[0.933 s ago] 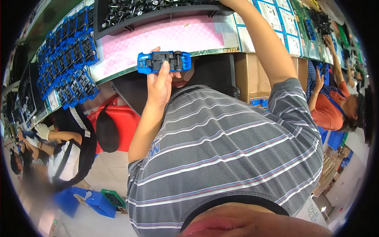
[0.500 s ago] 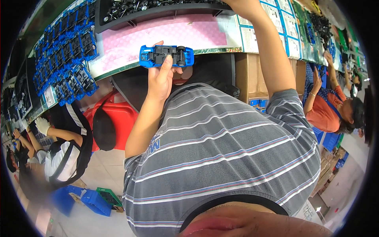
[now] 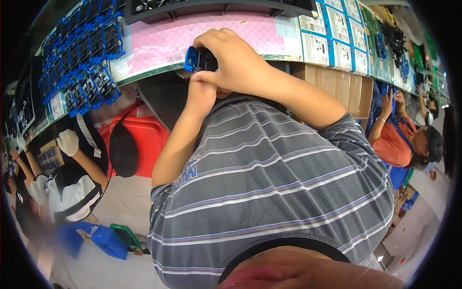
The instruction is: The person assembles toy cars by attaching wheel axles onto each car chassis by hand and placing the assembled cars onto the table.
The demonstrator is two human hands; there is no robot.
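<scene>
In the head view, the person's two hands are meeting over the near edge of the bench (image 3: 159, 43), which is covered there by a pink dotted mat (image 3: 163, 36). The right hand (image 3: 236, 60) is curling closed over the top of a blue and black plastic part (image 3: 198, 59), hiding most of it, so that only its left end is showing. The left hand (image 3: 201, 94) is coming up from below with its fingers closing against the underside of the same part, and the two hands are touching each other. The part is sitting just at the bench's near edge, in front of the mat. Toward the left end of the bench, rows of similar blue and black parts (image 3: 82, 62) are lying packed close together. A dark tray (image 3: 216, 6) is standing along the far edge, and white printed sheets with blue borders (image 3: 332, 41) are lying toward the right end. Below the bench edge, a red bin (image 3: 144, 139) is standing on the floor, and another person in an orange top (image 3: 394, 139) is sitting well apart on the right.
</scene>
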